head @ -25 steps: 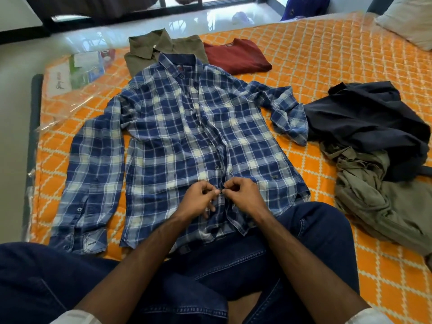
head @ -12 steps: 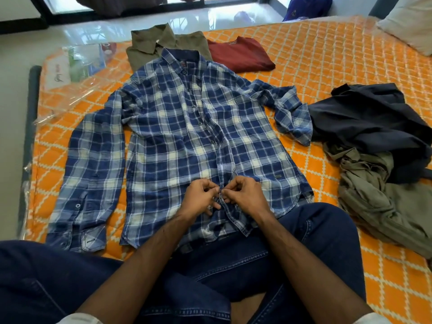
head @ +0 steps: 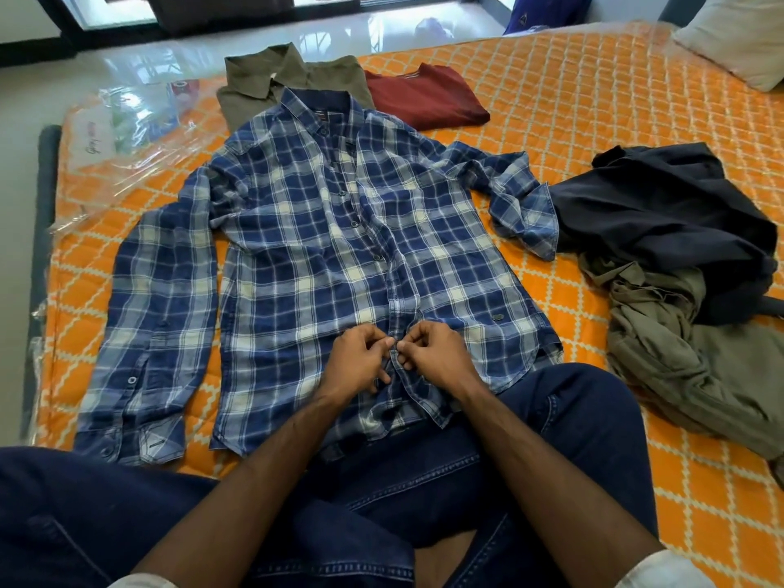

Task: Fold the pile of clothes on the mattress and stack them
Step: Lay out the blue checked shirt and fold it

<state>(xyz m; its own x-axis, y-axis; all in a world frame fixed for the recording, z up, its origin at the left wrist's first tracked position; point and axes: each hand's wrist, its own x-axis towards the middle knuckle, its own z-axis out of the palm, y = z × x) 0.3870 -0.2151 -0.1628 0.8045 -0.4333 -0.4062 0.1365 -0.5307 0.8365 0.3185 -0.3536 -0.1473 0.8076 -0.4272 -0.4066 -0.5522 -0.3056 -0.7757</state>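
Note:
A blue plaid shirt [head: 305, 256] lies face up on the orange mattress [head: 594, 104], collar far, sleeves spread to both sides. My left hand [head: 356, 358] and my right hand [head: 432, 354] meet at the button strip near the hem, and each pinches an edge of the shirt front there. Beyond the collar sit a folded olive shirt [head: 271, 78] and a folded red garment [head: 424, 99]. To the right lies an unfolded heap: a dark navy garment [head: 662, 218] on top of an olive-green one [head: 700, 375].
My legs in dark jeans [head: 551, 451] are crossed at the near edge, under the shirt hem. Clear plastic wrap [head: 119, 133] covers the mattress's far left corner. A pale pillow [head: 738, 36] sits at the far right. Glossy white floor [head: 212, 44] lies past the mattress.
Both hands stay together at the lower button strip with small finger movements. The view has shifted slightly; the shirt lies as before.

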